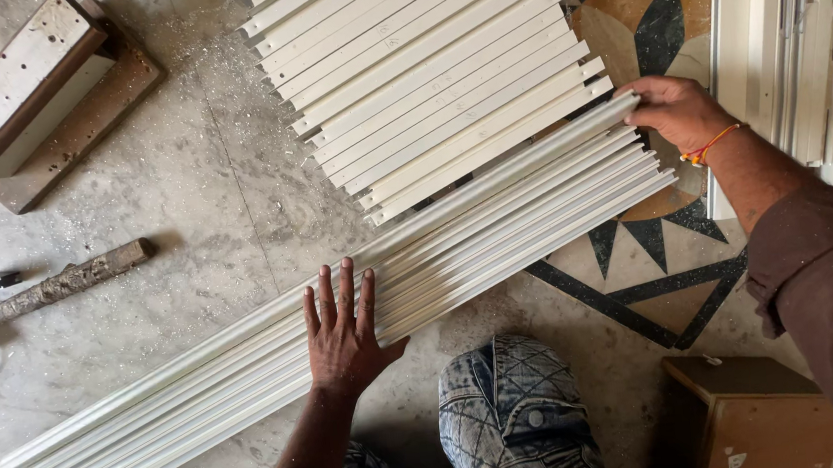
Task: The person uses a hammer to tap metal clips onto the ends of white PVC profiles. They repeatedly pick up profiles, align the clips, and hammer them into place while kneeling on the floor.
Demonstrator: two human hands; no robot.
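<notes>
Left hand point(345, 336) flat, fingers point(327, 297) spread open, palm pressing down on a long bundle of white plastic strips point(247, 364) lying slantwise across the dusty concrete floor point(181, 184). Right hand point(675, 113) at the far upper end of the same bundle, fingers curled closed over the end of the topmost strip, an orange thread at the wrist. Beyond the bundle, a second batch of shorter white strips point(432, 72), laid side by side and almost touching the long ones. More white pieces point(803, 60) stacked at the right, over a star-patterned inlay point(660, 32) in the floor. Off to the left, a rough wooden stick point(59, 285) and a wooden block point(33, 97), well apart from the hands. Denim-clad knee point(513, 416) just below the bundle, brown box point(755, 425) near the right sleeve.
</notes>
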